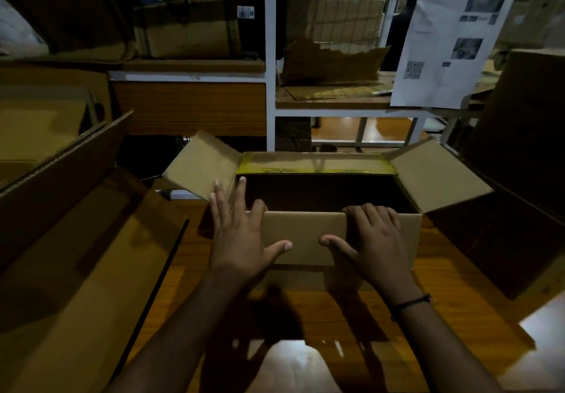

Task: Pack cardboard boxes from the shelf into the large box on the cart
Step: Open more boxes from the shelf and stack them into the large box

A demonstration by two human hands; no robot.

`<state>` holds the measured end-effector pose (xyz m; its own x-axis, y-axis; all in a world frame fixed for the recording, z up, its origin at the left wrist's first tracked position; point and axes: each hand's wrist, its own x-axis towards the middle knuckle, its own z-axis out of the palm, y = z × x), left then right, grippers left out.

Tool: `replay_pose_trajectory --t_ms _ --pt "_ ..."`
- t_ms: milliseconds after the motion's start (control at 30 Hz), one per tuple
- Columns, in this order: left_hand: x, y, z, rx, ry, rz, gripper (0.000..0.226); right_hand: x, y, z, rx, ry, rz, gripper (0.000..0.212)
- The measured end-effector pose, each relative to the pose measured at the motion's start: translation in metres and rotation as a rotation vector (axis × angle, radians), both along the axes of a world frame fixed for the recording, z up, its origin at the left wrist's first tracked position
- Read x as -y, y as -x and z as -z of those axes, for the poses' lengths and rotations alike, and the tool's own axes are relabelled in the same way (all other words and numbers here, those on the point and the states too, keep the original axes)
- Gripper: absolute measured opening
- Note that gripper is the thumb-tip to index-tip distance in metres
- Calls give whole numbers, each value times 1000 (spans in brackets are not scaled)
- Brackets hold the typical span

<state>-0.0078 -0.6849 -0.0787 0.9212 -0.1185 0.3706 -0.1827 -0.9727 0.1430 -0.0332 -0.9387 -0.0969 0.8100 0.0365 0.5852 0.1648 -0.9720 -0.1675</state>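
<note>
An open cardboard box (305, 236) stands on the wooden surface in front of me, its side flaps spread left and right and its far flap marked with yellow tape. My left hand (241, 233) lies flat at the box's near left corner, fingers straight, thumb on the near flap. My right hand (373, 236) grips the near flap's top edge, fingers curled over the rim, thumb on its outer face. The inside of the box is dark. More cardboard boxes (189, 29) sit on the white shelf (269, 56) behind.
A large open box (76, 239) with a raised flap fills the left side. Another dark carton (519, 163) stands at the right. A printed paper sheet (449, 44) hangs on the shelf at upper right. Torn cardboard (333, 62) lies on a middle shelf.
</note>
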Motion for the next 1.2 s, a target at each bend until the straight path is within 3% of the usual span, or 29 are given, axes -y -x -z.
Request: replay_pose_trajectory --t_ms 267,533,733,1033,1133,1200 --pt "4 1 -16 -168 2 -61 87 -3 0 -3 -41 -16 8 62" --pt "-7 6 -22 -142 62 -101 86 -17 -1 -13 -114 86 -4 51" --pt "-11 9 -26 -153 72 -79 85 -33 2 -24 -211 106 -129 57" --pt "-14 29 -47 -258 100 -1 54 -7 50 -28 -169 49 -288 54" --pt "1 28 -56 -236 89 74 44 -3 60 -35 -257 25 -298 55" --pt "12 22 -61 -278 128 153 36 -5 62 -47 -325 -71 -286 43"
